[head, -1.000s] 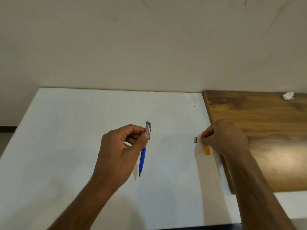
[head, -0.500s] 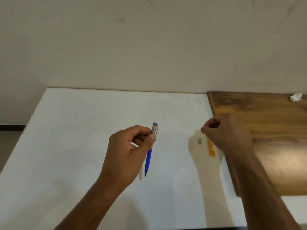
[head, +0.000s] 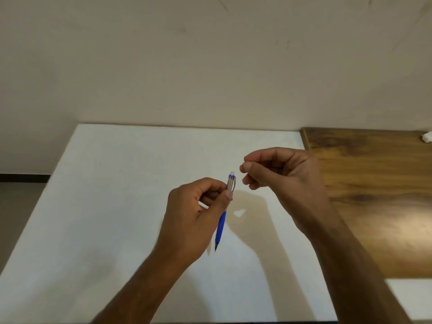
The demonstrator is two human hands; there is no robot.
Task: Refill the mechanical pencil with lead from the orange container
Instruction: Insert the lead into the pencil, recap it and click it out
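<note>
Right hand [head: 284, 178] has come up off the white table [head: 117, 206] since half a second ago and now sits at about 2 o'clock from the mechanical pencil [head: 221, 226], thumb and forefinger pinched tight just beside the pencil's top end; lead too thin to make out, so cannot tell if anything is in the pinch. Left hand [head: 198, 216] same grip as before: thumb and fingers closed on the pencil's upper barrel, pencil near upright, tip down toward 6 o'clock, above the table. Orange container and small dark cap seen earlier on the table are now out of sight, likely behind the right hand or forearm. Wooden board [head: 374, 183] at 3 o'clock, white crumpled scrap [head: 426, 137] cut off at the right edge.
</note>
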